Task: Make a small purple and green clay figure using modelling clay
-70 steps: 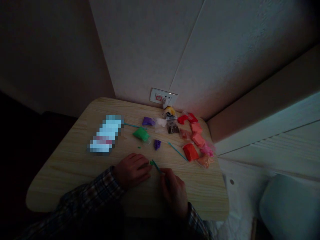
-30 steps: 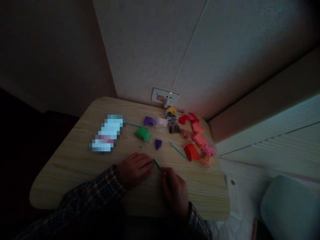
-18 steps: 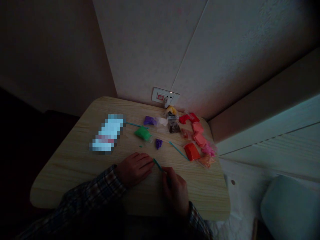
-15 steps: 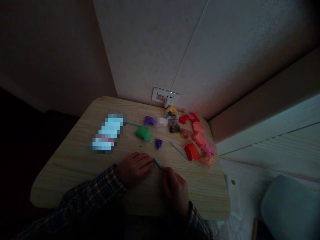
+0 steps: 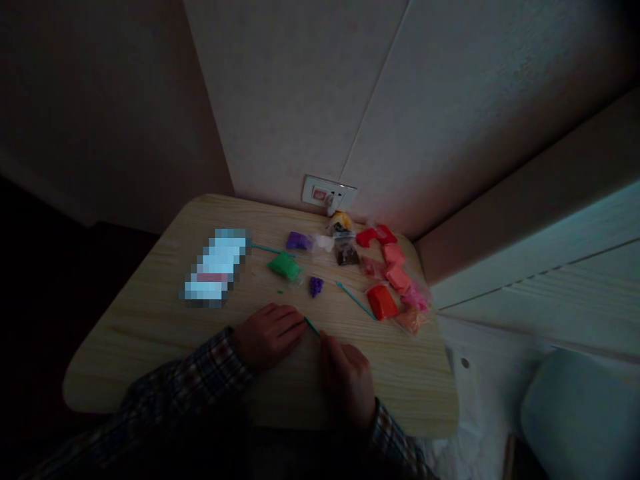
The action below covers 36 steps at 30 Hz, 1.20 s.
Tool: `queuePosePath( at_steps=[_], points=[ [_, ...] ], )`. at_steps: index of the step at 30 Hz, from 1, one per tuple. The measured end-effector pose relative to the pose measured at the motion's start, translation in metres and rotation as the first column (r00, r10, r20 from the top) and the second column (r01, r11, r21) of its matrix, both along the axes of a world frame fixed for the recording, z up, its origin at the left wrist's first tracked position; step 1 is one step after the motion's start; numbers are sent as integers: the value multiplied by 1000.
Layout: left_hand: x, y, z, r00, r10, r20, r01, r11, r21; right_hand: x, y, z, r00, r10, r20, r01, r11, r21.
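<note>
My left hand rests on the table, fingers bent and pressed together, the tips over a small piece of green clay that they now almost wholly hide. My right hand is closed round a thin teal modelling tool, whose far end touches down at my left fingertips. Just beyond lies a purple clay bunch of grapes. A tiny green clay scrap sits beyond my left hand, near a bag of green clay.
A second teal tool lies right of the grapes; another teal tool lies by a blurred-out phone. Several clay bags, among them red clay and purple clay, line the wooden table's back and right. A wall socket sits behind.
My left fingers have drawn together over the green clay piece, which showed beside them earlier. My right hand has kept the tool's end there and shifted slightly up and left.
</note>
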State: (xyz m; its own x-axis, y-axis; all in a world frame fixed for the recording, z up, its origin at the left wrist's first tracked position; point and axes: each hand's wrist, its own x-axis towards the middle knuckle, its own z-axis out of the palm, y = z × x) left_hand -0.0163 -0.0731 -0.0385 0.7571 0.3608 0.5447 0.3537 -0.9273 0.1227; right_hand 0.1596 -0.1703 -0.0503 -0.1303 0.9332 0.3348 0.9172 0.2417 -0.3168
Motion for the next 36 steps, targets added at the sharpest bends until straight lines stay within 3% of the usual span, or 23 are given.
queuePosePath(
  at_steps=[8, 16, 19, 24, 27, 31, 36],
  points=[
    [0, 0, -6, 1000, -6, 14, 6, 1000, 5, 0, 1, 2, 971, -190, -146, 196, 980, 26],
    [-5, 1, -10, 995, -11, 97, 19, 997, -80, 6, 5, 14, 869, -257, -423, 215, 966, -145],
    [1, 2, -5, 991, 55, 125, -36, 987, -155, 11, 7, 14, 810, -349, -472, 289, 937, -197],
    [28, 8, 6, 979, 201, 25, -192, 960, -205, 16, 8, 13, 748, -431, -505, 363, 902, -232],
    [39, 9, 7, 966, 253, -51, -258, 949, -183, 16, 8, 12, 741, -421, -523, 349, 907, -235],
    [45, 6, 2, 968, 243, -54, -248, 963, -103, 16, 8, 12, 732, -415, -540, 337, 910, -242],
    [32, 13, 2, 977, 215, 0, -215, 976, -40, 17, 8, 12, 732, -427, -531, 356, 904, -236]
  ],
)
